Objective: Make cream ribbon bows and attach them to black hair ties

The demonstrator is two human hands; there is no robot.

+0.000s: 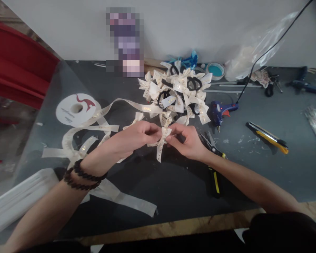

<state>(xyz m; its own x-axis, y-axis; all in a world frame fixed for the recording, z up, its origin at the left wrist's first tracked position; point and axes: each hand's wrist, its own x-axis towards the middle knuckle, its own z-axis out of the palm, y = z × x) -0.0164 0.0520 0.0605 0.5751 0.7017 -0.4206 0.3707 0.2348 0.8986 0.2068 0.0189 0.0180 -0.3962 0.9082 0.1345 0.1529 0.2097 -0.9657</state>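
Observation:
A small cream ribbon bow (161, 144) with gold print is held between both hands near the middle of the table. My left hand (139, 137) pinches its left side, and my right hand (185, 140) pinches its right side with thumb and fingers. Just beyond lies a pile of similar bows (183, 86) with black hair ties among them. Loose ribbon (129, 102) runs from the white ribbon spool (76, 109) toward the pile. Cut ribbon strips (123, 198) lie under and beside my left forearm.
Right of the pile lies a blue glue gun (221, 109) with a black cable. Scissors (213, 144) and a yellow-black tool (215, 179) sit by my right forearm. Farther right is a yellow cutter (268, 137). Teal tape (216, 70) stands behind; a white box (23, 196) is front left.

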